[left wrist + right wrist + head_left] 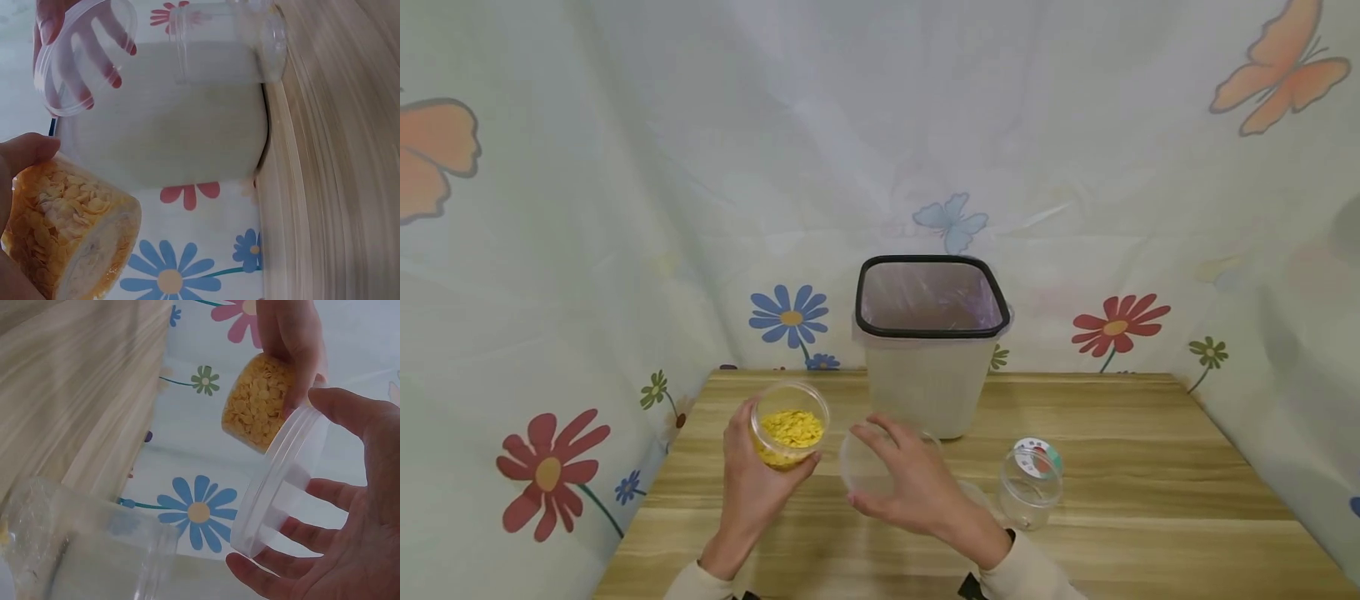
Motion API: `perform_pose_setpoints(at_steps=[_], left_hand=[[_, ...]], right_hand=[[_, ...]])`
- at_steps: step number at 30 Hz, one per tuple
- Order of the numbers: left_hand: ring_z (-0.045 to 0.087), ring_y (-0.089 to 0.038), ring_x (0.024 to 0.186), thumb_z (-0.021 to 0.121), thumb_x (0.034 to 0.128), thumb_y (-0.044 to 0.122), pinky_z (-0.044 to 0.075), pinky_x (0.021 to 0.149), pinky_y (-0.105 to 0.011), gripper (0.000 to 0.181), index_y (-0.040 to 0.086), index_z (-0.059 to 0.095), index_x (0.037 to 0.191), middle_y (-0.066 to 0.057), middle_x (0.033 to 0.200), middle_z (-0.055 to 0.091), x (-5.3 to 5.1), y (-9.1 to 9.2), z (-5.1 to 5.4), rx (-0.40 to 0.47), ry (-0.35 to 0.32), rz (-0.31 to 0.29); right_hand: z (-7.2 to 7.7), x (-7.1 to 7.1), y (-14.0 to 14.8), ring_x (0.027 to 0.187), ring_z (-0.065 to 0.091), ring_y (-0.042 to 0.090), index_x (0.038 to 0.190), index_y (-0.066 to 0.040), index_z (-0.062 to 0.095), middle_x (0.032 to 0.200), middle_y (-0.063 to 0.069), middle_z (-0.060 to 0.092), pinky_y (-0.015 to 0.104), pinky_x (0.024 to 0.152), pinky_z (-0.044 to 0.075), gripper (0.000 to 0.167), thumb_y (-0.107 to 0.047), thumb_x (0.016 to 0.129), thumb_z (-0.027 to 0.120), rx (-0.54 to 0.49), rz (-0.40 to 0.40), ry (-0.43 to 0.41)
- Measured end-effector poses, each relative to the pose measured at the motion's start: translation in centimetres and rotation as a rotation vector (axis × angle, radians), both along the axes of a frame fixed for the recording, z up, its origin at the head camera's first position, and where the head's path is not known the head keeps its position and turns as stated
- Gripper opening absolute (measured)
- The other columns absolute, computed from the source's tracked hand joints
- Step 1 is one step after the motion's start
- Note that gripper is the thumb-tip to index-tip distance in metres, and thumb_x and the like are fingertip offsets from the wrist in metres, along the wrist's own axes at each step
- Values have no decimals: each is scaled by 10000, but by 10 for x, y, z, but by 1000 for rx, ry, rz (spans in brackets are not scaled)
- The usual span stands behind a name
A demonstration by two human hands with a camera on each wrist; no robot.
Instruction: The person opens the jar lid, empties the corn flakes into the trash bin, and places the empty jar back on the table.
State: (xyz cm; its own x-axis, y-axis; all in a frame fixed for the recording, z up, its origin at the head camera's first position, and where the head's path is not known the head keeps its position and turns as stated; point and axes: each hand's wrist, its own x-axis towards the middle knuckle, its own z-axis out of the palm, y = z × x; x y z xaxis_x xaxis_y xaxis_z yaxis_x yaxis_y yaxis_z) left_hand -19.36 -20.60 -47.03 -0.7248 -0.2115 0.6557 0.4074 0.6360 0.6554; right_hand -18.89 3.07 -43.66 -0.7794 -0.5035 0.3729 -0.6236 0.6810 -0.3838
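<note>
My left hand [752,479] grips a clear plastic jar [777,458] lifted above the table, its mouth uncovered. Yellow flakes [794,428], which look like corn flakes, fill its lower part; the left wrist view shows the jar tilted. To the right, my right hand [921,483] holds a clear round lid [281,472] by its rim, thumb on one side and fingers spread on the other. Lid and jar are apart. A second clear jar [1028,504] stands on the table right of my right hand, with no flakes seen in it.
A pale waste bin [925,383] with a black rim and a thin liner stands at the back of the wooden table [1120,467]. Beside the second jar is a round white, red and green label or disc [1038,457]. Another clear round edge [976,494] shows behind my right wrist.
</note>
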Motion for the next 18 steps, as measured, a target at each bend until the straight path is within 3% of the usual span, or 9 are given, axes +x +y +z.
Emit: perform_pose_setpoints(at_steps=[12, 18], left_hand=[[465, -339, 1217, 982, 497, 232, 412, 995, -577, 1153, 101, 355, 1456, -164, 1354, 469, 5, -23, -2, 8, -62, 68], [453, -349, 1229, 970, 528, 249, 417, 976, -599, 1146, 100, 335, 1470, -172, 1374, 447, 8, -28, -2, -5, -85, 82]], right_hand=[[-21, -3, -26, 1355, 450, 356, 1484, -368, 387, 1540, 95, 382, 571, 971, 487, 730, -510, 844, 710, 139, 53, 18], [-31, -1, -38, 1373, 434, 340, 1487, -397, 380, 1549, 101, 367, 551, 996, 480, 687, -528, 877, 667, 197, 80, -39]])
